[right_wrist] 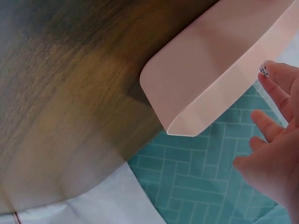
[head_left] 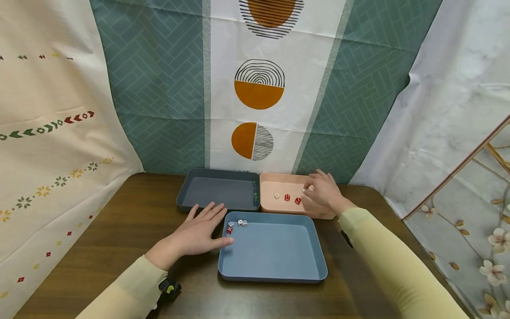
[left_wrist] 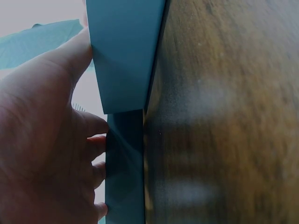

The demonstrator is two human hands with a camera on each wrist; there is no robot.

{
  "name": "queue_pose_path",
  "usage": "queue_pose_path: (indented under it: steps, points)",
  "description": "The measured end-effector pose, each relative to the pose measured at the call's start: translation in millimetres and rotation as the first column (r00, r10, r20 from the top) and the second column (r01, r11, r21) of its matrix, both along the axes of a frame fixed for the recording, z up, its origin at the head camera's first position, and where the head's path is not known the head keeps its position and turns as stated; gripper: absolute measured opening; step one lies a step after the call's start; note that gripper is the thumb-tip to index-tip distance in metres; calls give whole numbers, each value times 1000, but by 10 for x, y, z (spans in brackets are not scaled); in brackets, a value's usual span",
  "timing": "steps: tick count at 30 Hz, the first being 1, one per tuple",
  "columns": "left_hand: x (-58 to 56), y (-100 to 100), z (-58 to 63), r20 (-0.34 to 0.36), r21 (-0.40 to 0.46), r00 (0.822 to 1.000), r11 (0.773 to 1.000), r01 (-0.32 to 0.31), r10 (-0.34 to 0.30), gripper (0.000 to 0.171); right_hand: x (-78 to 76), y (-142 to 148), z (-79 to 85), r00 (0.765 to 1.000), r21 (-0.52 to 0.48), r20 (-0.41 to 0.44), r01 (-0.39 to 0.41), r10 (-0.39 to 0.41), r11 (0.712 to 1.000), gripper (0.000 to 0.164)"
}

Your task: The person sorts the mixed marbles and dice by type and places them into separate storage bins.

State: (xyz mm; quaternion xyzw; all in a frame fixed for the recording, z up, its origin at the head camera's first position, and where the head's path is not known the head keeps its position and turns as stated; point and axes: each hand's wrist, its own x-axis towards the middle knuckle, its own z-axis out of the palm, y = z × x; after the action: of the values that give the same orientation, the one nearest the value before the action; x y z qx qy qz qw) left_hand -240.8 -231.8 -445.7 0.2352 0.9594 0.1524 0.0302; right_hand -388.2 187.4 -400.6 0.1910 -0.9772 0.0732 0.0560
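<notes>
Your right hand (head_left: 324, 191) pinches a white die (right_wrist: 264, 71), pink tray (head_left: 275, 208) below its fingertips; your left hand (head_left: 197, 235) has fingers apart, blue tray (head_left: 275, 250) under the thumb.

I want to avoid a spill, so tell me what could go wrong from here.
The right hand pinches a white die at its fingertips over the pink tray; it might slip and knock the red dice below out of place. The left hand has its thumb at the blue tray's left rim, so a bump could shift the clustered dice in that tray's far left corner.
</notes>
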Motion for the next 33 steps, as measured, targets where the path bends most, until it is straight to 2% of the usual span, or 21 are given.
queue_pose_path:
  steps: [7, 15, 24, 28, 33]
  points:
    - [9, 2, -3, 8, 15, 1000, 1000, 2, -2, 106, 6, -12, 26, 1000, -8, 6, 14, -14, 1000, 15]
    - [7, 1, 1, 1, 18, 1000, 1000, 3, -3, 105, -20, 0, -21, 999, -10, 5, 33, -33, 999, 16]
    - [4, 6, 1, -3, 7, 1000, 1000, 6, -6, 106, -22, 33, 18, 999, -31, 21, 35, -34, 999, 23]
    - [-3, 6, 4, -7, 0, 1000, 1000, 5, -5, 107, -18, 55, 33, 999, -46, 22, 27, -26, 999, 25]
    - [-2, -1, -2, -5, 1, 1000, 1000, 4, -4, 107, 28, 7, 39, 1000, -92, -8, -22, 21, 996, 22]
